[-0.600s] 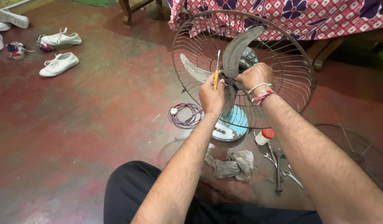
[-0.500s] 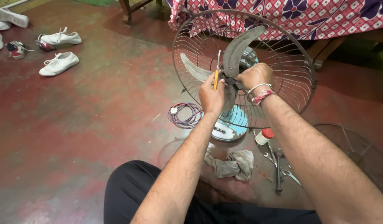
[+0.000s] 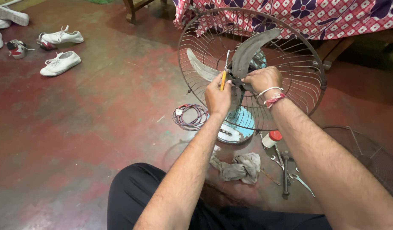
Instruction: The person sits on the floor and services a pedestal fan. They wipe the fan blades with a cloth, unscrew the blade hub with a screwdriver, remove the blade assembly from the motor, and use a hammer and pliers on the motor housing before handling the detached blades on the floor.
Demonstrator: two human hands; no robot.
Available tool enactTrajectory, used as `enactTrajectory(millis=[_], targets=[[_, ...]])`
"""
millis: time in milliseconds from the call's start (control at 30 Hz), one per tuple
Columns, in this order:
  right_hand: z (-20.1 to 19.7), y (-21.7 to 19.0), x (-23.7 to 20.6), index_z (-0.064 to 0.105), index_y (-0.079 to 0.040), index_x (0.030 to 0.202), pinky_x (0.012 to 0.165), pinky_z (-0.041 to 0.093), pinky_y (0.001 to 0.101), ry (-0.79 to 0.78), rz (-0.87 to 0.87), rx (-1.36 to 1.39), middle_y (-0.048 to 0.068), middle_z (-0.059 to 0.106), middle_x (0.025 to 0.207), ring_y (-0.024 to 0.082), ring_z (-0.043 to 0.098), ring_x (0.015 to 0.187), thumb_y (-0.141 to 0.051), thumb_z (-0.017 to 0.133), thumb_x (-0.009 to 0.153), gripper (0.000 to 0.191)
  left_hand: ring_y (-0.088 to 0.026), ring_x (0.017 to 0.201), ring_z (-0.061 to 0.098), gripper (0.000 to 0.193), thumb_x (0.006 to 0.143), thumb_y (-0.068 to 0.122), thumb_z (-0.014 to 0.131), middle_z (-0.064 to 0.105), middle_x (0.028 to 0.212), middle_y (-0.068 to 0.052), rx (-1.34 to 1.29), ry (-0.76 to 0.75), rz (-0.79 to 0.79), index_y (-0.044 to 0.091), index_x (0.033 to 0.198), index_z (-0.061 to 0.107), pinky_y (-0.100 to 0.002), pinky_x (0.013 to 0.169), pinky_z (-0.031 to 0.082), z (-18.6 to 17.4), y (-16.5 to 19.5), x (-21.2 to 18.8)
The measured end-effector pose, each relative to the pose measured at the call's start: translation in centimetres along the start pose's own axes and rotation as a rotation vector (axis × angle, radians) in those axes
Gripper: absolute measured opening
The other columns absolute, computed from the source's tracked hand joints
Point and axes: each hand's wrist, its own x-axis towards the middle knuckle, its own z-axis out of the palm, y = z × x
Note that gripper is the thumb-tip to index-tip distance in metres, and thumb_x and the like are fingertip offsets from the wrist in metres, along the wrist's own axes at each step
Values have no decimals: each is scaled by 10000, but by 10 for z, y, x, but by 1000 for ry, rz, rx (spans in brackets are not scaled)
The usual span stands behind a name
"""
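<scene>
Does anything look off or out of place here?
Yes. The fan has no front guard; a separate wire guard lies on the floor at right. Its blades look grimy, and the left hand holds a screwdriver at the hub.

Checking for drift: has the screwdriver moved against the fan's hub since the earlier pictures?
No. The screwdriver sits at the same spot beside the fan hub.

Dim, warm indoor light from above; soft shadows pool under the bed (image 3: 354, 47) and beneath the forearms. Floor (image 3: 77, 127) faintly sheened. Focus sharp centrally, edges slightly stretched.
</scene>
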Motion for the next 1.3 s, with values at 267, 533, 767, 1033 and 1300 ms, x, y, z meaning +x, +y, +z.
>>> enactTrajectory(millis=[267,533,767,1033,1300], targets=[[-7,-4,-17,822,-141,846,719,582,346,81,379,441,51,760,806,213,750,703,-382,824,732,267,-242,1001,775,410,874,168,707,787,1075,-139,-4,3,32,173,1284,715,-359,858,565,3,0,-13],[-12,-4,-24,826,-170,750,711,564,407,75,281,155,90,731,734,300,704,688,-420,798,800,256,-249,999,771,429,862,171,716,787,1066,-154,3,12,28,159,1290,706,-354,866,561,4,1,-27],[-22,-2,-39,830,-168,793,729,562,394,82,217,244,57,749,772,261,720,718,-347,795,812,183,-243,972,772,437,851,171,716,792,1040,-150,3,-11,39,167,1288,717,-355,852,565,3,9,-42],[-34,-12,-50,836,-157,823,750,564,396,80,355,274,92,747,761,283,720,730,-337,819,766,189,-256,1012,760,455,854,143,726,776,1076,-158,36,-20,17,188,1306,707,-364,875,557,-1,16,-53],[-48,-6,-46,838,-164,837,766,566,428,1,328,227,124,740,776,334,710,716,-353,801,788,199,-263,1075,750,462,851,152,729,771,1144,-150,41,-1,15,193,1310,700,-359,902,556,-2,23,-61]])
